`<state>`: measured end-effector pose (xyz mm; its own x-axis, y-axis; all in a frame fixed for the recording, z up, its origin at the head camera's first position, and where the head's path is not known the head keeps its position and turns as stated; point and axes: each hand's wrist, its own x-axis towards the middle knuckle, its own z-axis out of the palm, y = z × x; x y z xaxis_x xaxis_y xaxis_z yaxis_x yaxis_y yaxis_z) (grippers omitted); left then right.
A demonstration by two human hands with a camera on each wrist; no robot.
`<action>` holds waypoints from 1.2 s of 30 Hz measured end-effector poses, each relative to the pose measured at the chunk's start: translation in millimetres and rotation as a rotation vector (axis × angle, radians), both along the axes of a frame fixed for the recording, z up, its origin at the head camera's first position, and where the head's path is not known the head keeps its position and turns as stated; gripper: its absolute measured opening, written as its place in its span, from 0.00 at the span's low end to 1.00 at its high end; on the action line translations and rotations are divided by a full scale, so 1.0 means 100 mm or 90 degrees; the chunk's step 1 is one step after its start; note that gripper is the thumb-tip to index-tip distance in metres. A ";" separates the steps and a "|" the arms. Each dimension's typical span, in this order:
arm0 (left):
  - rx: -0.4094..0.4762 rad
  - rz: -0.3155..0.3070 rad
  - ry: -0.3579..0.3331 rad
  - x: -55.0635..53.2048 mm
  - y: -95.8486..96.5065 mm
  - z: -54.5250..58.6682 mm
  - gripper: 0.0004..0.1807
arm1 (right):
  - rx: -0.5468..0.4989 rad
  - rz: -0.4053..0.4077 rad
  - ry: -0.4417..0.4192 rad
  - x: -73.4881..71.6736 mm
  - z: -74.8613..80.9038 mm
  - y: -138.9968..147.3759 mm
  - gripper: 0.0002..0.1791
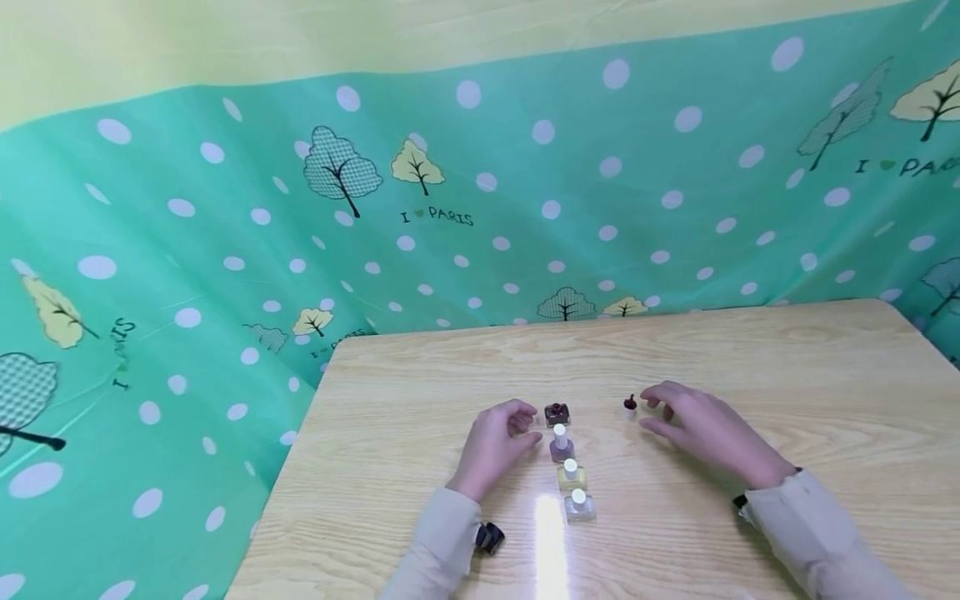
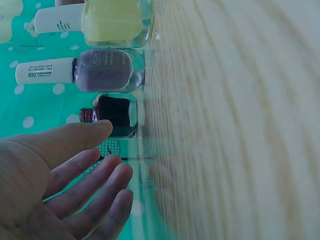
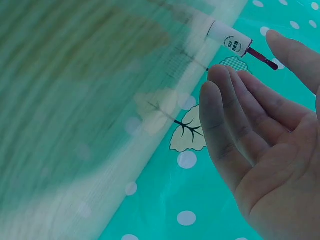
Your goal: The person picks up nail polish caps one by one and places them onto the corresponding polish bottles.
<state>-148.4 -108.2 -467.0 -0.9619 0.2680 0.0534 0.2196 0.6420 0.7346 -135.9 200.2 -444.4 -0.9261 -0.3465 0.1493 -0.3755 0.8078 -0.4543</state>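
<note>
An uncapped bottle of dark red nail polish (image 1: 557, 416) stands at the far end of a row of nail polish bottles. My left hand (image 1: 498, 442) is just left of it, fingers loosely bent and holding nothing. In the left wrist view the thumb (image 2: 95, 131) overlaps the dark bottle (image 2: 116, 112), whose threaded neck is bare. The white brush cap (image 3: 230, 38) stands on its flat end on the table, its red-coated brush (image 3: 262, 58) pointing up. My right hand (image 1: 701, 429) is right beside that cap, with thumb and fingers apart and nothing between them.
Nearer to me in the row are capped bottles of purple polish (image 1: 561, 450), yellow polish (image 1: 572, 477) and clear polish (image 1: 580, 507). The wooden table (image 1: 420, 367) meets a green dotted cloth (image 1: 510, 183) behind and at the left.
</note>
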 end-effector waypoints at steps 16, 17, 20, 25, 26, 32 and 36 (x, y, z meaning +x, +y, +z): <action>-0.016 0.006 -0.002 -0.12 0.08 -0.05 0.23 | -0.049 0.003 -0.125 -0.18 -0.02 -0.06 0.18; -0.015 0.002 -0.002 -0.13 0.09 -0.05 0.22 | -0.048 0.005 -0.122 -0.19 -0.02 -0.07 0.18; -0.013 -0.010 -0.006 -0.16 0.10 -0.06 0.22 | -0.037 0.008 -0.114 -0.23 -0.04 -0.08 0.17; -0.010 -0.019 -0.019 -0.18 0.13 -0.07 0.20 | -0.027 0.009 -0.110 -0.27 -0.06 -0.09 0.14; -0.009 -0.020 -0.020 -0.19 0.13 -0.07 0.20 | -0.027 0.011 -0.111 -0.27 -0.06 -0.09 0.13; -0.004 -0.016 -0.022 -0.20 0.16 -0.08 0.18 | -0.036 0.014 -0.115 -0.28 -0.06 -0.10 0.10; -0.008 -0.015 -0.023 -0.21 0.17 -0.08 0.18 | -0.038 0.012 -0.125 -0.29 -0.07 -0.11 0.09</action>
